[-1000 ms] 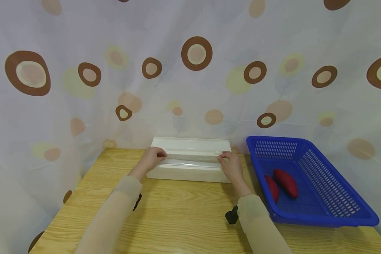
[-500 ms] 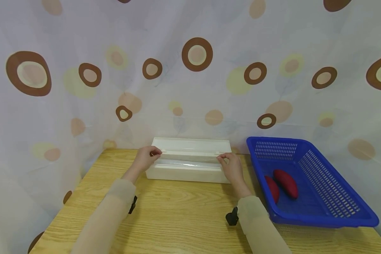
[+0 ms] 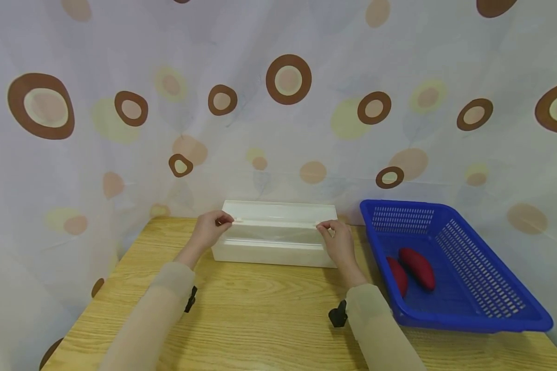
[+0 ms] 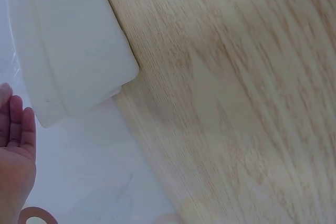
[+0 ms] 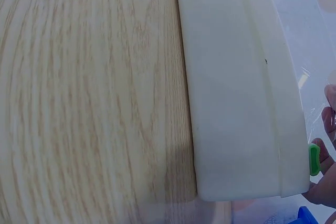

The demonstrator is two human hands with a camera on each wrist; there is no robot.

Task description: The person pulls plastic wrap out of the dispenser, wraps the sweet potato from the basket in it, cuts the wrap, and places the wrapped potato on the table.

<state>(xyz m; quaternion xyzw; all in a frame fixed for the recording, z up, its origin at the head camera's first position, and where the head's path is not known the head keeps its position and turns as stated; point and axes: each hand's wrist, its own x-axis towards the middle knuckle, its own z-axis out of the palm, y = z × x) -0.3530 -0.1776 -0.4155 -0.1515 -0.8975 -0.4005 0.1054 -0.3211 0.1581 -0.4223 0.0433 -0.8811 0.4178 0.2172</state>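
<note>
A white cling film dispenser (image 3: 274, 253) sits at the table's back edge with its lid (image 3: 278, 211) raised. Across its opening is clear cling film (image 3: 278, 235), only faintly visible. At the left end, my left hand (image 3: 208, 229) pinches the film between thumb and fingertips. My right hand (image 3: 340, 243) pinches it near the right end. In the left wrist view, the left hand (image 4: 18, 145) shows at the edge, beyond the dispenser (image 4: 84, 51). Glints of film (image 5: 303, 80) and a small green piece (image 5: 314, 159) show beside the right hand (image 5: 326, 174) in the right wrist view.
A blue plastic basket (image 3: 487, 322) stands on the right, holding two dark red curved objects, one (image 3: 418, 268) beside the other (image 3: 399, 276). Behind the wooden table (image 3: 260, 319) hangs a patterned curtain (image 3: 325, 144), close to the dispenser's raised lid.
My left hand has moved left and slightly up, away from the dispenser's middle, widening the gap between the hands. My right hand has barely moved.
</note>
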